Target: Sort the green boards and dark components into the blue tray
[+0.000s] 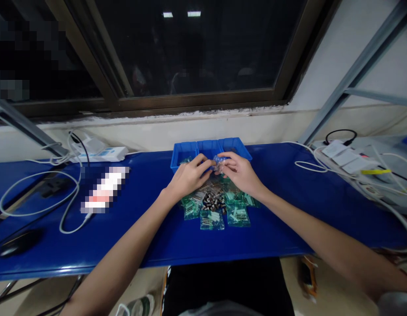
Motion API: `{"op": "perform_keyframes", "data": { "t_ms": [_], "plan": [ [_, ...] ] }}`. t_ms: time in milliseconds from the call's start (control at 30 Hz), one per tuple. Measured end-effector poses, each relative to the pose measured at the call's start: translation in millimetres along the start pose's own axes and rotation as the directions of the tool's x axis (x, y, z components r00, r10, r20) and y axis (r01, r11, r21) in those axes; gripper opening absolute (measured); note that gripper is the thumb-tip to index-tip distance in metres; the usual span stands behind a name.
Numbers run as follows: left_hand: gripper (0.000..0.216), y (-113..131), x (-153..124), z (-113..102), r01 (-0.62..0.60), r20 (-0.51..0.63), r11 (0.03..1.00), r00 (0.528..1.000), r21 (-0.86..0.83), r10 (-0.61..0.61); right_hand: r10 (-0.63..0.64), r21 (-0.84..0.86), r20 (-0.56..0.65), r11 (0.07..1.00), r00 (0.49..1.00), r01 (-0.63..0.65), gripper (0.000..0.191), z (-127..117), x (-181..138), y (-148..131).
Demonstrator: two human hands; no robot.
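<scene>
My left hand and my right hand meet over the middle of the table, fingers pinched on a small crinkled clear plastic bag. Its contents are too small to make out. Below my hands lies a pile of small dark cylindrical pieces, with thin metal pieces behind it. Around the pile are several flat green-tinted bags, holding white plugs and screw-like metal pieces. Just behind my hands stand blue bins in a row, their insides partly hidden.
On the blue table at left are a blurred-out phone-like item, a looping white cable, a power strip and a black mouse. White adapters and cables stand at right. A window is behind.
</scene>
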State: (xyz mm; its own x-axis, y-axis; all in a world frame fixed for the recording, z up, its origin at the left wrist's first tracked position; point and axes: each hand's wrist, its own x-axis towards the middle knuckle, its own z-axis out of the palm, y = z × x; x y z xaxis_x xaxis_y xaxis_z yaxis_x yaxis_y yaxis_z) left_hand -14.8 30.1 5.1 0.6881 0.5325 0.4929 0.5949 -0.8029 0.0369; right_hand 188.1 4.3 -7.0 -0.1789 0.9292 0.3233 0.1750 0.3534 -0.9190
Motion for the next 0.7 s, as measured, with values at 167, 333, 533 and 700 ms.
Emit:
{"op": "perform_keyframes", "data": {
  "t_ms": [167, 333, 533, 700],
  "plan": [
    [0.026, 1.8, 0.3, -0.4, 0.001, -0.031, 1.000, 1.000, -0.005, -0.002, 0.026, -0.014, 0.017, 1.000, 1.000, -0.026, 0.035, -1.1, 0.9, -0.5],
    [0.024, -2.5, 0.2, -1.8, -0.011, -0.071, 0.996, 0.997, -0.084, 0.005, 0.023, -0.001, 0.047, 1.000, 0.999, -0.023, 0.040, -2.0, 0.5, -2.0],
    [0.020, -4.8, 0.6, -7.1, 0.015, -0.094, 0.984, 0.995, -0.177, -0.032, 0.021, 0.009, 0.067, 1.000, 0.998, -0.022, 0.038, -1.1, -0.7, -2.8],
    [0.014, 0.1, 2.0, -6.7, 0.043, -0.143, 0.974, 0.987, -0.222, -0.076, -0.008, -0.096, 0.094, 0.995, 0.996, 0.017, 0.033, 0.1, -2.2, -4.5]
  ]
}}
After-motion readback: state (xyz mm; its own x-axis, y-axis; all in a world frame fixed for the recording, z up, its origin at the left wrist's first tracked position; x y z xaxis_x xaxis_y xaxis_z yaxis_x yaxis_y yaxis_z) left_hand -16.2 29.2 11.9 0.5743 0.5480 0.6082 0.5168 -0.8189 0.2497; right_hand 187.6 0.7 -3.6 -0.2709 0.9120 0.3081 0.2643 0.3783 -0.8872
